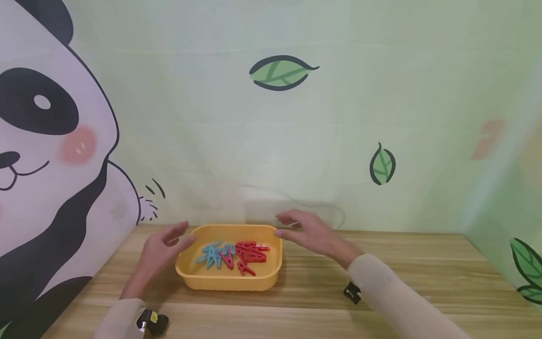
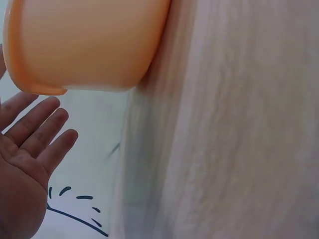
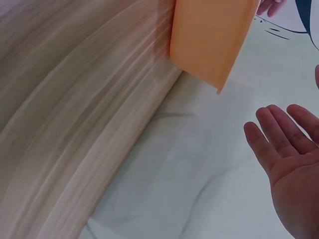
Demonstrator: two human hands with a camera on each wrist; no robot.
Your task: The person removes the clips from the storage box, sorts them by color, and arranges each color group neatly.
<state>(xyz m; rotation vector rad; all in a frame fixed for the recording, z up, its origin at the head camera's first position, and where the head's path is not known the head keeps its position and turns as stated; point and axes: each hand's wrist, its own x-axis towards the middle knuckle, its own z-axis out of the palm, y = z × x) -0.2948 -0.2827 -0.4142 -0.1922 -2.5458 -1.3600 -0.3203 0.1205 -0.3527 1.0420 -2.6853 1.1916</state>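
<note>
Left hand (image 1: 161,249): fingers wide and relaxed, holding nothing, at the left rim of the tub (image 1: 228,283); I cannot tell whether the thumb touches it. Right hand (image 1: 311,230): also wide and without a load, by the tub's back right corner, with a gap between fingers and tub in the right wrist view. I read the step as a two-handed taking up or letting go of the tub; this moment alone does not settle which. To grip it, I judge, both hands would need to close inward evenly, keeping it level so that nothing slides.

Within the tub, blue pegs (image 1: 213,256) lie toward the left and red pegs (image 1: 251,254) mostly toward the right, some overlapping. The tub stands upright near the back edge of the desk (image 1: 415,263), closer to its back left corner than its back right. The desk has a striped wood grain. Behind it I see a pale green wall (image 1: 211,150), printed with a large panda (image 1: 51,188) at left and leaves (image 1: 281,73)
</note>
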